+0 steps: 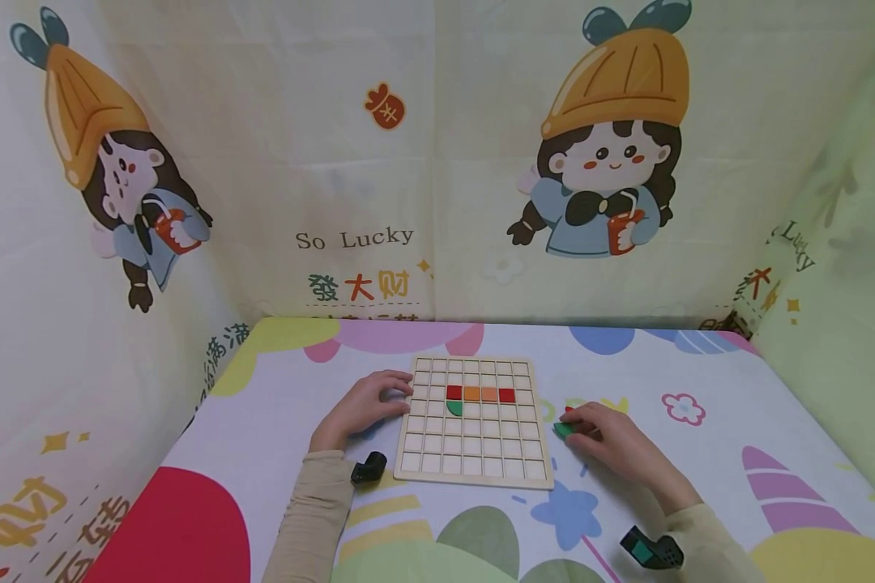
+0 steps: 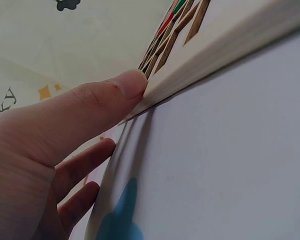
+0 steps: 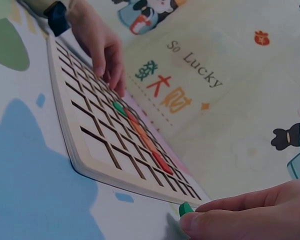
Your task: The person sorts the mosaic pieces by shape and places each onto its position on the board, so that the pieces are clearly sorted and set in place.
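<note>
A wooden grid board [image 1: 474,487] lies flat on the table. One row of its cells holds two red squares [image 1: 506,395] with two orange squares [image 1: 471,393] between them. Under the leftmost red one sits a green quarter-circle tile [image 1: 455,408]. My left hand [image 1: 364,405] rests at the board's left edge, its thumb [image 2: 132,84] touching the rim and its fingers loosely bent. Right of the board, my right hand [image 1: 612,441] pinches a green tile [image 3: 185,208] between thumb and fingers, just above the cloth. A bit of red [image 1: 569,410] shows behind those fingers; I cannot tell what it is.
A printed cloth [image 1: 299,356] in bright shapes covers the table. Pale cartoon-printed curtains [image 1: 474,283] enclose the back and both sides. Each wrist wears a small black device, one at the left cuff [image 1: 369,468] and one at the right cuff [image 1: 652,549].
</note>
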The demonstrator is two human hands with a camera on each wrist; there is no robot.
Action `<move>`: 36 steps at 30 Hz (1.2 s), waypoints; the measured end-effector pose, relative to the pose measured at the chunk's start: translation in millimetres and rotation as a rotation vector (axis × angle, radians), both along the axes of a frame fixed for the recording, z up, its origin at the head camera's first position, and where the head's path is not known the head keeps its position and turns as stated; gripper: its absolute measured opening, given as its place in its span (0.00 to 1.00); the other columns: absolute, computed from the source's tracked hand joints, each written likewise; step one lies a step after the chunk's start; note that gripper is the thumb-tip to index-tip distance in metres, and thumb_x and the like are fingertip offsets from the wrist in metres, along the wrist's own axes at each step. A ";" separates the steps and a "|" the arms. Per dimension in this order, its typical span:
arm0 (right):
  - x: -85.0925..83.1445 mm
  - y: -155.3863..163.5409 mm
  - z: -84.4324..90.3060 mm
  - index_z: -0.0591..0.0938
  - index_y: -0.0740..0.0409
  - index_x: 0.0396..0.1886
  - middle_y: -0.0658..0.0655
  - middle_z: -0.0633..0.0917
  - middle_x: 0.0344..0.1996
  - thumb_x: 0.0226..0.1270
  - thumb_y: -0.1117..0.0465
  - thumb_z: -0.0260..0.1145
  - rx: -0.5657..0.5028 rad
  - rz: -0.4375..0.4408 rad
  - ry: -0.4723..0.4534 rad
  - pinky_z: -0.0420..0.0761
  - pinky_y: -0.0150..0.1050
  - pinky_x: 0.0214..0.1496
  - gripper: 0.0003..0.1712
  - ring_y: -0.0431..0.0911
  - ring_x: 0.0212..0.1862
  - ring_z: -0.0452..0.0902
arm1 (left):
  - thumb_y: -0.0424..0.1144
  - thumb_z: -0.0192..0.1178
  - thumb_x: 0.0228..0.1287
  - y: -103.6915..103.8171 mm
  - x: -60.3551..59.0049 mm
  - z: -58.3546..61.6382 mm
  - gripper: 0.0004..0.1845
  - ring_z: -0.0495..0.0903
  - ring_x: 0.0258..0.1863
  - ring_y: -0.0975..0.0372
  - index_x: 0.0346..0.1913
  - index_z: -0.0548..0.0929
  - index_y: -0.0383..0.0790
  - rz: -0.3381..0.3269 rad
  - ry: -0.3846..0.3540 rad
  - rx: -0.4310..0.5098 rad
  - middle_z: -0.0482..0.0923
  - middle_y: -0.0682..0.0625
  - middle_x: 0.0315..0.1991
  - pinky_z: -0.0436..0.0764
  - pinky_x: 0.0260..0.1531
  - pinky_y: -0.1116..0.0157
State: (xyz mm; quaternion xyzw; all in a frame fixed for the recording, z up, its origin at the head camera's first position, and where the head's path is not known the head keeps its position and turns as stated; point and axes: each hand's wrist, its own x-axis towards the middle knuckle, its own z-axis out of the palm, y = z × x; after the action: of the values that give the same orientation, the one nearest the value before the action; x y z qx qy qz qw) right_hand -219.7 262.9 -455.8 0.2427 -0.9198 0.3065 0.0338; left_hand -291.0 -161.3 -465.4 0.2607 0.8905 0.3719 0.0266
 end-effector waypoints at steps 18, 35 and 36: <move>-2.1 -13.7 6.9 0.85 0.56 0.47 0.49 0.82 0.41 0.60 0.66 0.72 -0.066 -0.097 -0.009 0.84 0.35 0.43 0.14 0.40 0.39 0.77 | 0.40 0.69 0.60 -0.1 -1.8 -2.2 0.13 0.68 0.67 0.53 0.47 0.86 0.43 0.030 -0.033 -0.010 0.76 0.51 0.62 0.63 0.68 0.51; -15.6 -38.9 6.2 0.83 0.55 0.53 0.54 0.84 0.47 0.64 0.63 0.70 -0.187 -0.195 -0.130 0.83 0.43 0.50 0.18 0.47 0.46 0.81 | 0.39 0.69 0.59 0.8 -2.2 -3.1 0.12 0.68 0.66 0.53 0.47 0.86 0.43 0.030 -0.029 -0.007 0.76 0.51 0.62 0.63 0.68 0.51; -16.5 -41.4 6.0 0.83 0.55 0.54 0.54 0.83 0.48 0.64 0.61 0.70 -0.197 -0.205 -0.156 0.83 0.43 0.51 0.18 0.48 0.46 0.81 | 0.39 0.69 0.60 0.7 -2.2 -3.1 0.12 0.68 0.67 0.53 0.47 0.86 0.43 0.029 -0.028 -0.007 0.76 0.51 0.62 0.63 0.68 0.51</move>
State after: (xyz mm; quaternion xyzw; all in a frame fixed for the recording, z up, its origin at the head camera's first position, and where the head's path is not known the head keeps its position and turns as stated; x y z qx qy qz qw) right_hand -236.2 221.5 -449.8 0.1184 -0.9050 0.4082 0.0172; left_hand -293.2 -160.6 -468.5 0.2425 0.8950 0.3728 0.0346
